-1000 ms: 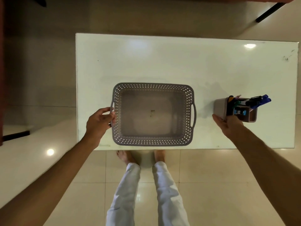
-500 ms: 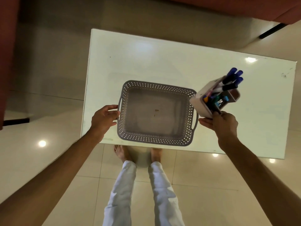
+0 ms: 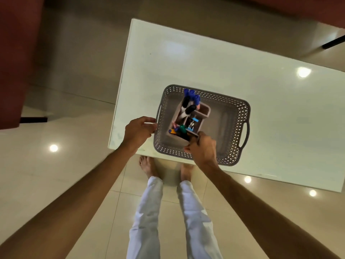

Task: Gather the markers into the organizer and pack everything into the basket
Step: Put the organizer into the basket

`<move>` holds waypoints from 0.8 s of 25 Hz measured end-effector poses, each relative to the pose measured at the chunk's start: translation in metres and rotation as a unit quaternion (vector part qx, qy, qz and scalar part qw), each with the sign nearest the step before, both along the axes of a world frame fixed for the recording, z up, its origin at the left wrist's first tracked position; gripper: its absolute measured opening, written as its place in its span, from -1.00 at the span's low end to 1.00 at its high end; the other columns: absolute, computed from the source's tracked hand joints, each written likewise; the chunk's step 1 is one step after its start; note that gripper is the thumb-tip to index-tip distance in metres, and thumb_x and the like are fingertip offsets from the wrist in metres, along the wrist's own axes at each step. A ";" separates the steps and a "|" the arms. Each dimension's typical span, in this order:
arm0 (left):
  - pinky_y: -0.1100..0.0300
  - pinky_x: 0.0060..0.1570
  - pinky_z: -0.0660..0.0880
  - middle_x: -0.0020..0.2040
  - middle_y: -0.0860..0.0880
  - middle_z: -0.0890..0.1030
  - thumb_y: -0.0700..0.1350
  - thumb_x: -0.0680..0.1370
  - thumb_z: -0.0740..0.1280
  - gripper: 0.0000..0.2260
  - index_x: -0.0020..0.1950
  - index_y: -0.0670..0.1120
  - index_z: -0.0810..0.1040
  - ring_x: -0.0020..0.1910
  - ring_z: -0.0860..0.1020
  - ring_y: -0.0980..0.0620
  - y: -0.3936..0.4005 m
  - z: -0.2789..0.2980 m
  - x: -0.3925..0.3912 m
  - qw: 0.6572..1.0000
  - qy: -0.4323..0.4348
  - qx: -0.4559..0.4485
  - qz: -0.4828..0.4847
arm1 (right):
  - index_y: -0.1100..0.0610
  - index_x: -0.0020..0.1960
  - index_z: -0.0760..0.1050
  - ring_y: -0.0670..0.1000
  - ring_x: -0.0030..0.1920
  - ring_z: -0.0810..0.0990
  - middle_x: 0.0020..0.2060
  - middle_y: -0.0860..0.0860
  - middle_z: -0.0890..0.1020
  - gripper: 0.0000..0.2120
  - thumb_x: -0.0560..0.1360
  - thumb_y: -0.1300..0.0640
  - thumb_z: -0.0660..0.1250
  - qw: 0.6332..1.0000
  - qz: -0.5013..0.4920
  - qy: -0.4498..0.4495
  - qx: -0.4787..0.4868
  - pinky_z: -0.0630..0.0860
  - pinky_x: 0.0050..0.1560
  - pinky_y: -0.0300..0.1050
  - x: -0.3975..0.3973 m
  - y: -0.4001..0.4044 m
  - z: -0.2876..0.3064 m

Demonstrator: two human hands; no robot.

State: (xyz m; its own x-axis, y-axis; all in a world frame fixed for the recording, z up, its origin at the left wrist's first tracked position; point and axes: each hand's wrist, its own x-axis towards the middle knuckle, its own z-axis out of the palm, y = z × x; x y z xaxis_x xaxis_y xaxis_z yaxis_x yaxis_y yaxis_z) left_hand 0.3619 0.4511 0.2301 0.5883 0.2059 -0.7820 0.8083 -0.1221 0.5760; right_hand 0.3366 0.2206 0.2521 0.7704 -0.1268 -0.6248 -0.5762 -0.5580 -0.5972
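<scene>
A grey perforated basket (image 3: 240,116) stands near the front edge of a white table (image 3: 214,58). Over its left half hangs the grey organizer (image 3: 202,111), full of markers (image 3: 189,101) with blue and black caps plus smaller items. My right hand (image 3: 202,148) grips the organizer by its near end, above the basket's front rim. My left hand (image 3: 139,130) holds the basket's left side at the handle, fingers curled on the rim. Whether the organizer touches the basket floor is unclear.
The table's right part and far side are bare white surface with lamp reflections. My legs in white trousers and bare feet stand at the table's front edge on glossy floor tiles. A dark red surface fills the left and top edges.
My right hand has carried the organizer left from beside the basket to over its inside. The view has shifted, and my left hand stays on the basket's left handle.
</scene>
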 end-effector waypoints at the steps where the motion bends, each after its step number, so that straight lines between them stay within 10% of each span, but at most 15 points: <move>1: 0.11 0.03 0.68 -0.11 0.01 0.79 -0.06 0.51 0.54 -0.89 0.03 0.04 0.75 -0.09 0.75 0.03 0.001 -0.002 -0.003 1.000 0.001 -0.007 -0.002 | 0.21 0.05 0.53 0.14 -0.26 0.77 -0.17 0.14 0.75 -0.83 0.62 0.31 0.17 1.000 0.026 0.002 -0.009 0.73 -0.23 0.10 -0.005 0.010 -0.004; 8: 0.16 0.04 0.69 -0.06 0.03 0.79 -0.08 0.55 0.54 -0.89 0.05 0.06 0.73 -0.07 0.76 0.11 0.014 -0.013 -0.019 0.998 0.007 -0.039 -0.038 | 0.29 0.26 0.44 -0.19 -0.40 0.60 -0.13 0.02 0.67 -0.82 0.70 0.28 0.15 0.996 0.083 -0.007 -0.035 0.48 -0.41 -0.46 -0.030 0.038 -0.024; 12: 0.19 0.02 0.69 -0.05 0.01 0.78 -0.07 0.55 0.54 -0.84 0.12 -0.02 0.74 -0.05 0.76 0.07 0.015 -0.015 -0.020 0.998 0.005 -0.035 -0.048 | 0.23 0.33 0.42 0.14 -0.24 0.69 -0.04 0.16 0.74 -0.76 0.75 0.15 0.13 0.983 0.168 0.016 -0.068 0.58 -0.25 -0.07 -0.031 0.029 -0.029; 20: 0.17 0.02 0.68 -0.07 0.02 0.78 -0.05 0.55 0.54 -0.83 0.12 -0.03 0.73 -0.13 0.75 0.16 0.016 -0.018 -0.023 0.998 -0.004 -0.028 -0.053 | 0.18 0.38 0.47 0.05 -0.42 0.66 -0.01 0.11 0.71 -0.72 0.69 0.18 0.22 0.983 0.146 0.104 -0.043 0.61 -0.45 -0.13 -0.020 0.020 -0.024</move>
